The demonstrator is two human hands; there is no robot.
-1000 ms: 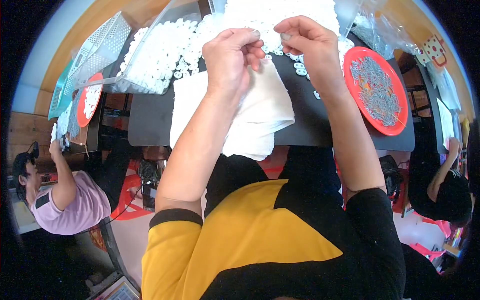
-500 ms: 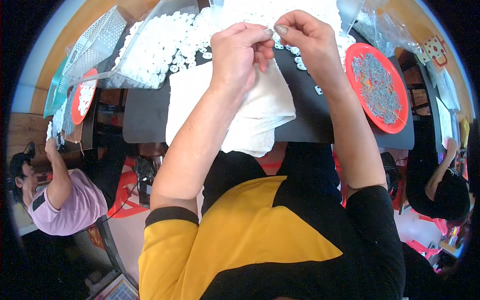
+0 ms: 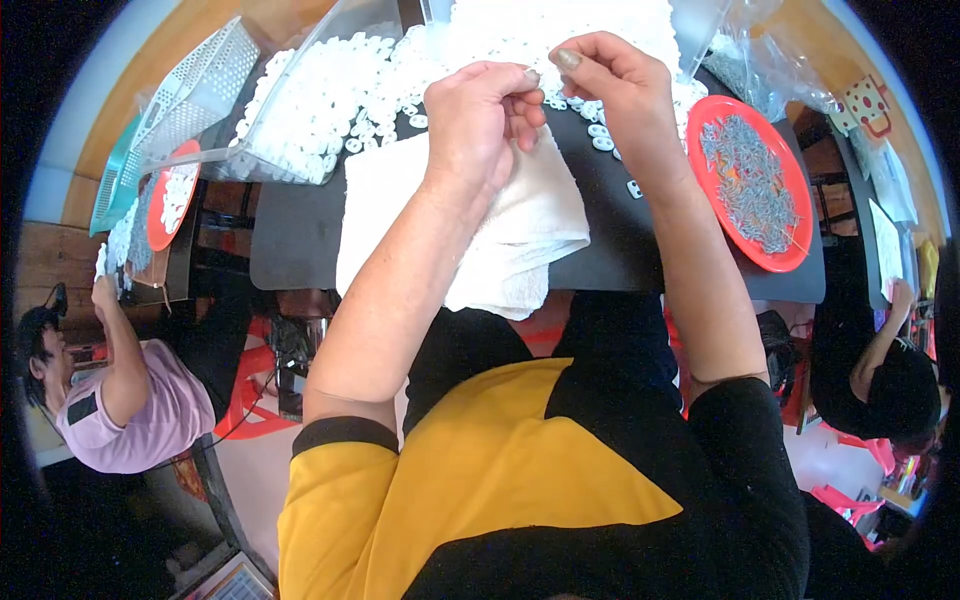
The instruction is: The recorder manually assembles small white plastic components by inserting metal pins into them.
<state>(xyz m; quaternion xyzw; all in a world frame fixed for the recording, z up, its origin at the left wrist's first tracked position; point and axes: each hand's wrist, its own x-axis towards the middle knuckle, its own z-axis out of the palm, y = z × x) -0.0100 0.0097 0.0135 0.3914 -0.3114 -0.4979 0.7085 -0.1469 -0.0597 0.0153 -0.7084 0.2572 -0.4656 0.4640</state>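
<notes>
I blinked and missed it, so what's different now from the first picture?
The left hand moved right, closer to the right hand. I can't tell whether anything was grabbed or let go. The red plate and white cloth stayed put.

Smooth plastic is suggested by the small white pieces [image 3: 325,105] and glossy red plate [image 3: 782,262]; a dull metallic look is borne by the grey pieces [image 3: 745,175]; clear, shiny plastic is seen in the bin [image 3: 272,170] and crinkled bag [image 3: 775,70]. The tabletop [image 3: 610,262] is finished matt; soft, napped fabric is seen in the cloth [image 3: 392,195].
</notes>
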